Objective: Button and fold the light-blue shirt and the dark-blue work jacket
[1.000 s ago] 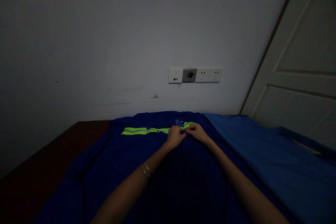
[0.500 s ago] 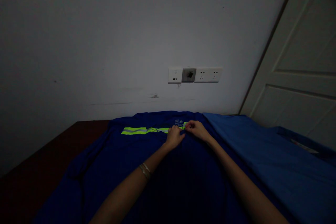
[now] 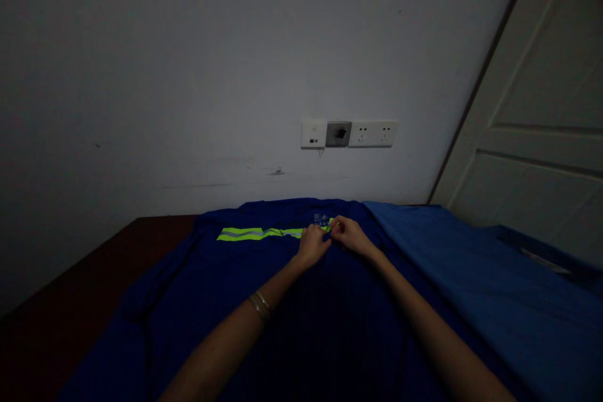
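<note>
A dark blue work jacket (image 3: pixel 211 282) lies spread out in front of me. Across its far part runs a yellow-green reflective stripe (image 3: pixel 240 234) with a grey band in the middle. My left hand (image 3: pixel 313 246) is closed on the jacket at this stripe, its fingertips partly hidden. Beside it, almost touching, my right hand (image 3: pixel 352 236) pinches the jacket near the stripe's right end. White print (image 3: pixel 321 218) shows on the cloth just beyond my hands. The exact bit of cloth between the fingers is too dark to make out.
Light blue cloth (image 3: pixel 475 276) lies along the right, with a pale label (image 3: pixel 545 260) near its far edge. A dark red-brown tabletop (image 3: pixel 94 282) shows at left. Behind is a white wall with sockets (image 3: pixel 372 134) and a black plug (image 3: pixel 340 133); a panelled door (image 3: pixel 541 138) stands right.
My right hand has shifted slightly left and down, closer to my left hand. My left hand and the jacket have stayed nearly the same.
</note>
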{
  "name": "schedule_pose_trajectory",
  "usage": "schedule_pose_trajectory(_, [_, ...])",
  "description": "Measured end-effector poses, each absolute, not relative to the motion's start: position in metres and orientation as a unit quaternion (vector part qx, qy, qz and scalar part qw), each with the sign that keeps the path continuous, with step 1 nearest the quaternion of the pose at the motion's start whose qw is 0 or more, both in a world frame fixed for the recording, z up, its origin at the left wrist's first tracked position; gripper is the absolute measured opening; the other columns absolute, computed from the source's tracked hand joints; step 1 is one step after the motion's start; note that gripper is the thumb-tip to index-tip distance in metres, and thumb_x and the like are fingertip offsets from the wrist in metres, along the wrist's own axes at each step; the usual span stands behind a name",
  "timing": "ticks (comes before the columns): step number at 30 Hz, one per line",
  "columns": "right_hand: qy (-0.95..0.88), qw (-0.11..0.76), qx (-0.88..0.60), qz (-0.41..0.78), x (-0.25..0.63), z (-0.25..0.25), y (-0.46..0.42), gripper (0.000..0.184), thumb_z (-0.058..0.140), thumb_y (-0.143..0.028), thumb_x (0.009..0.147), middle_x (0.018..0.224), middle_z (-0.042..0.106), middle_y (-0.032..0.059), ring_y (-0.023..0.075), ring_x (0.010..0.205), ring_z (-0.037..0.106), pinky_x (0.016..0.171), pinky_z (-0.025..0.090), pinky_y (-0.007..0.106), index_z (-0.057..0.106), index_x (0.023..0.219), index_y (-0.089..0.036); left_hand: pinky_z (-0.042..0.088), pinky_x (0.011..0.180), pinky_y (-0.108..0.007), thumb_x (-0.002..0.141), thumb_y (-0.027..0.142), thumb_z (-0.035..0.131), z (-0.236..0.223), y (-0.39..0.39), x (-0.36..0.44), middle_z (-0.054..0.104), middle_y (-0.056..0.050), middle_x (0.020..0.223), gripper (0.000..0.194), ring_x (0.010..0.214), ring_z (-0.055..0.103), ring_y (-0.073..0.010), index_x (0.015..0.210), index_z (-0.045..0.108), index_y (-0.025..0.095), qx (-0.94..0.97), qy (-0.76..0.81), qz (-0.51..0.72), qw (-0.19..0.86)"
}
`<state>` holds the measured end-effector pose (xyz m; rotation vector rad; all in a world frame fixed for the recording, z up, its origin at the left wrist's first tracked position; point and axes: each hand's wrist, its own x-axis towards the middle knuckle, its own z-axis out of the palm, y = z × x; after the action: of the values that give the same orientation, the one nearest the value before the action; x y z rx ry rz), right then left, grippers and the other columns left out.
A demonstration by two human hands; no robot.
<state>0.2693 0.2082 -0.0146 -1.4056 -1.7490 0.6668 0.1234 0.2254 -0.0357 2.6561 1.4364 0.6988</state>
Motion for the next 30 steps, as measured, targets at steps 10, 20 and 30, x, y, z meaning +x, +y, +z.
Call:
schedule_pose_trajectory(10, [-0.723, 0.334, -0.602, 0.06, 0.256, -0.02, 0.21, 0.021, 0.045, -0.004, 0.069, 0.068, 0.061, 0.0023, 0.0124, 0.063, 0.056, 0.059, 0.037, 0.02, 0.056, 0.082, -0.017, 0.04, 0.081, -0.034, 0.082, 0.031, 0.053, -0.036, 0.224, 0.123, 0.063, -0.008, 0.093, 0.022, 0.093, 0.054, -0.0227, 0.094, 0.067, 0.019, 0.862, 0.458, 0.218, 0.003])
schedule_pose_trajectory(20, [-0.725, 0.332, -0.601, 0.059, 0.257, -0.024, 0.21, 0.023, 0.045, -0.004, 0.069, 0.068, 0.061, 0.0023, 0.0122, 0.062, 0.055, 0.058, 0.035, 0.02, 0.057, 0.084, -0.017, 0.04, 0.083, -0.035, 0.081, 0.031, 0.055, -0.036, 0.227, 0.12, 0.064, -0.009, 0.095, 0.023, 0.096, 0.054, -0.0245, 0.096, 0.067, 0.018, 0.874, 0.437, 0.211, -0.003])
schedule_pose_trajectory(30, [-0.643, 0.433, -0.597, 0.207, 0.262, -0.02, 0.21, 0.018, 0.047, -0.01, 0.06, 0.052, 0.053, -0.0069, 0.0077, 0.038, 0.047, 0.039, 0.036, 0.017, 0.051, 0.075, -0.019, 0.044, 0.081, -0.024, 0.078, 0.028, 0.061, -0.031, 0.247, 0.106, 0.067, -0.005, 0.101, 0.034, 0.091, 0.06, -0.0176, 0.11, 0.062, 0.017, 0.878, 0.329, 0.291, 0.188])
